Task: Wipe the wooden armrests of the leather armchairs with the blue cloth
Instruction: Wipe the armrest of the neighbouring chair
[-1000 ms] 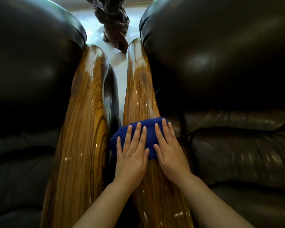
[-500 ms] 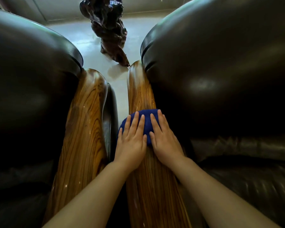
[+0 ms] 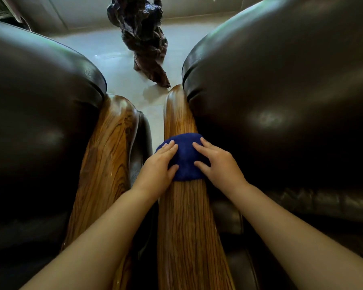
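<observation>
Head view, one entry per item.

Blue cloth point(image 3: 186, 158): bunched pad lying across the wooden armrest point(image 3: 187, 227) at centre frame, roughly midway along its visible length. It drapes over both edges of the wood.

Left hand point(image 3: 158, 166): palm down on the left part of the cloth, fingers spread flat, thumb angled toward the middle. It presses rather than clasps; nothing is pinched.

Right hand point(image 3: 217, 164): palm down on the right part of the cloth, fingers splayed and slightly arched, thumb pointing inward. Likewise a flat press, no closed hold. Both bare forearms run in from the lower edge of the frame.

Right armchair point(image 3: 281, 101): dark glossy leather, filling the right half of the frame; its padding touches the armrest under the cloth.

Second wooden armrest point(image 3: 105, 164): centre left, striped grain, glossy, bare.

Left armchair point(image 3: 36, 111): dark leather, filling the left half of the frame, bordering that second armrest.

Dark carved wood sculpture point(image 3: 143, 38): top centre, standing on the pale floor point(image 3: 113, 49) beyond the gap between the two chairs.
</observation>
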Demonstrator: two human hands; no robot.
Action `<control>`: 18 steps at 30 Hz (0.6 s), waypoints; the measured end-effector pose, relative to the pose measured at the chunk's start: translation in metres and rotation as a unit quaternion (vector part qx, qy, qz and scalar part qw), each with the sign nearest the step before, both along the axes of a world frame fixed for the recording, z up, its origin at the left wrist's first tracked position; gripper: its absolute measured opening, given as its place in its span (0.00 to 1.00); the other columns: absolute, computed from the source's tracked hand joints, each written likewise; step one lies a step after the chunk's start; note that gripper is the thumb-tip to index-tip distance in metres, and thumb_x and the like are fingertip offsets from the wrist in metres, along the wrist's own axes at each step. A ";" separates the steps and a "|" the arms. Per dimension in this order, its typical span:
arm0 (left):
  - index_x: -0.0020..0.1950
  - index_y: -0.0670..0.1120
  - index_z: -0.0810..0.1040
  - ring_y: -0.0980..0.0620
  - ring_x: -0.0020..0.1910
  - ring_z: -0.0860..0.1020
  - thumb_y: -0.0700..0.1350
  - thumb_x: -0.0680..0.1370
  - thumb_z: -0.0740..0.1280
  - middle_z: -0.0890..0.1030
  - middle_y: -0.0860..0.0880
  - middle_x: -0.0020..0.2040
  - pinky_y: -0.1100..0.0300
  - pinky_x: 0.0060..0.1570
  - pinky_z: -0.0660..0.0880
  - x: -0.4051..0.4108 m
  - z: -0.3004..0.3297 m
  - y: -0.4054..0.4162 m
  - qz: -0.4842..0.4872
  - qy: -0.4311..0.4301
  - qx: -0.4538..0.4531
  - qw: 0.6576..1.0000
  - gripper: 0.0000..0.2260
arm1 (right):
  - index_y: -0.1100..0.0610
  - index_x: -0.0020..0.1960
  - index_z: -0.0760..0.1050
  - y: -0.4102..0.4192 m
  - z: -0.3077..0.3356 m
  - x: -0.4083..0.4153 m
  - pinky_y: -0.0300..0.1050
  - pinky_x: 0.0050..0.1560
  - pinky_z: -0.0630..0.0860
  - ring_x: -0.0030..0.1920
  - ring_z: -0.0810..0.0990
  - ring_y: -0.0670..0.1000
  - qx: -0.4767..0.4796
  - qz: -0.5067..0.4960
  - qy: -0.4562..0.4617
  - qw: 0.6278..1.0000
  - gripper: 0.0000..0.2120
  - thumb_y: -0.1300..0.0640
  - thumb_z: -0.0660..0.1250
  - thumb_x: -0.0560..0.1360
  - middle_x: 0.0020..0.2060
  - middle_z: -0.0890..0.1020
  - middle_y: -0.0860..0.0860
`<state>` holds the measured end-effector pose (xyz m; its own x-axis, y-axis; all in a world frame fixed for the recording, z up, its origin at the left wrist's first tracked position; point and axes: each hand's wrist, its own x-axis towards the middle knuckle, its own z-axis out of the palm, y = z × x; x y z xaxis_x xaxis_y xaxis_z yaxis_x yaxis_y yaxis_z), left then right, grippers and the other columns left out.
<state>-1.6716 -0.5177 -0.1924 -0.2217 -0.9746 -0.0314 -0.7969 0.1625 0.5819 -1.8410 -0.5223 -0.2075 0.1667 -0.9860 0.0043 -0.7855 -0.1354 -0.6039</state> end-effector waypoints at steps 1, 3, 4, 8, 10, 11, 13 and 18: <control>0.72 0.46 0.60 0.53 0.73 0.58 0.39 0.75 0.65 0.62 0.48 0.74 0.60 0.70 0.53 -0.001 0.000 -0.005 0.005 0.003 0.005 1.000 0.27 | 0.53 0.70 0.64 -0.005 0.000 0.002 0.42 0.68 0.60 0.70 0.65 0.51 0.001 -0.005 -0.006 1.000 0.27 0.57 0.67 0.73 0.72 0.66 0.52; 0.72 0.45 0.61 0.52 0.73 0.60 0.38 0.75 0.65 0.63 0.48 0.74 0.59 0.70 0.54 -0.003 0.001 -0.016 0.016 0.009 0.009 1.000 0.27 | 0.54 0.69 0.65 -0.015 0.002 0.005 0.43 0.69 0.61 0.70 0.66 0.52 0.001 -0.017 -0.018 1.000 0.27 0.57 0.68 0.73 0.71 0.67 0.54; 0.71 0.45 0.61 0.51 0.72 0.61 0.38 0.74 0.66 0.64 0.47 0.73 0.59 0.70 0.55 -0.004 0.002 -0.021 0.022 0.012 0.008 1.000 0.27 | 0.54 0.69 0.66 -0.019 0.004 0.006 0.43 0.69 0.61 0.70 0.67 0.53 -0.001 -0.021 -0.021 1.000 0.27 0.57 0.68 0.72 0.70 0.68 0.55; 0.68 0.45 0.67 0.49 0.69 0.66 0.38 0.72 0.68 0.70 0.45 0.70 0.56 0.69 0.61 -0.006 0.004 -0.028 0.053 0.033 -0.007 0.998 0.25 | 0.56 0.67 0.69 -0.026 0.010 0.006 0.47 0.67 0.65 0.66 0.71 0.54 -0.011 -0.024 -0.009 1.000 0.24 0.57 0.69 0.71 0.65 0.74 0.56; 0.67 0.45 0.70 0.48 0.67 0.69 0.38 0.72 0.69 0.73 0.45 0.67 0.55 0.68 0.64 -0.003 0.004 -0.028 0.059 0.018 -0.016 0.998 0.23 | 0.56 0.65 0.71 -0.026 0.012 0.008 0.50 0.66 0.69 0.63 0.74 0.55 -0.006 -0.036 -0.005 0.999 0.23 0.57 0.69 0.72 0.62 0.78 0.56; 0.66 0.45 0.71 0.48 0.66 0.70 0.38 0.72 0.69 0.74 0.44 0.66 0.54 0.68 0.65 -0.003 0.005 -0.027 0.060 0.007 -0.021 0.998 0.23 | 0.56 0.65 0.72 -0.023 0.013 0.009 0.51 0.64 0.71 0.61 0.76 0.56 -0.010 -0.041 0.003 0.999 0.21 0.57 0.68 0.72 0.60 0.79 0.56; 0.65 0.45 0.72 0.47 0.64 0.72 0.37 0.72 0.68 0.76 0.44 0.64 0.54 0.66 0.67 -0.003 0.009 -0.020 0.060 -0.006 -0.029 0.998 0.20 | 0.55 0.63 0.73 -0.016 0.014 0.007 0.51 0.61 0.73 0.58 0.78 0.56 -0.023 -0.044 0.030 0.998 0.19 0.57 0.67 0.73 0.57 0.81 0.55; 0.60 0.46 0.76 0.45 0.57 0.77 0.40 0.74 0.65 0.80 0.43 0.58 0.53 0.59 0.71 -0.001 0.020 0.010 0.012 -0.067 -0.033 0.997 0.14 | 0.54 0.57 0.77 0.009 0.025 -0.004 0.48 0.55 0.76 0.52 0.80 0.51 0.038 0.004 0.040 0.998 0.13 0.57 0.68 0.72 0.52 0.82 0.52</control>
<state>-1.6725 -0.5082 -0.1729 -0.1963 -0.9805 0.0044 -0.8711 0.1764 0.4583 -1.8449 -0.5132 -0.1829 0.1713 -0.9817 -0.0833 -0.8312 -0.0986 -0.5472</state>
